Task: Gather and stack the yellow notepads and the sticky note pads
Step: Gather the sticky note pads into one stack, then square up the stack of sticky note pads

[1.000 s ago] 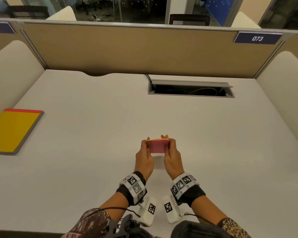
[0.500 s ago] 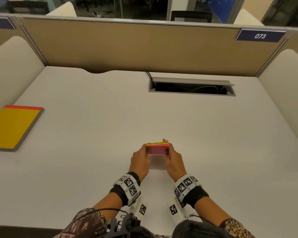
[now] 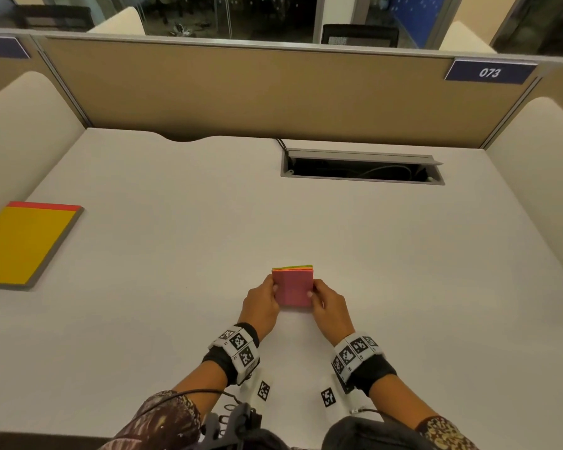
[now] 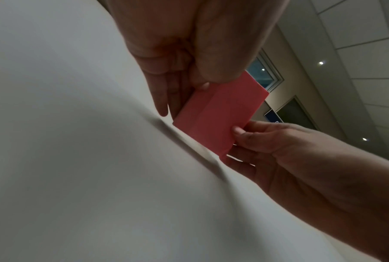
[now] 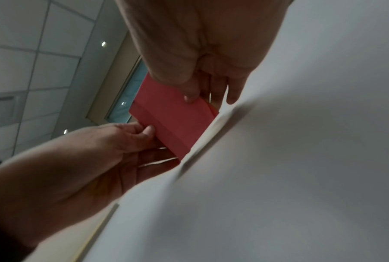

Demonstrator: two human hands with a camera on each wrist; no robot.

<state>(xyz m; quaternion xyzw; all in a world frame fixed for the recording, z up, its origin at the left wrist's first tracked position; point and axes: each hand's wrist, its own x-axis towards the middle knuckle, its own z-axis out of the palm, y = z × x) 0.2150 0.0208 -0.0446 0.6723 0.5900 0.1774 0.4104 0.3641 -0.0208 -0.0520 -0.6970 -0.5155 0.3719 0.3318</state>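
Observation:
A stack of sticky note pads (image 3: pixel 293 287), pink on the near face with orange, yellow and green layers at its far edge, stands tilted on the white desk (image 3: pixel 403 287) near the front centre. My left hand (image 3: pixel 263 300) pinches its left side and my right hand (image 3: pixel 326 302) pinches its right side. Both wrist views show the pink pad (image 4: pixel 220 117) (image 5: pixel 173 120) held between thumb and fingers, its lower edge at the desk surface. A yellow notepad (image 3: pixel 23 243) with a red top strip lies flat at the desk's left edge, far from both hands.
A cable slot (image 3: pixel 361 168) with an open grey lid is set in the desk at the back right. Beige partition walls (image 3: pixel 257 99) close off the back and both sides.
Both hands have lowered the sticky note stack toward the desk and tilted it back, so more of its pink face shows now.

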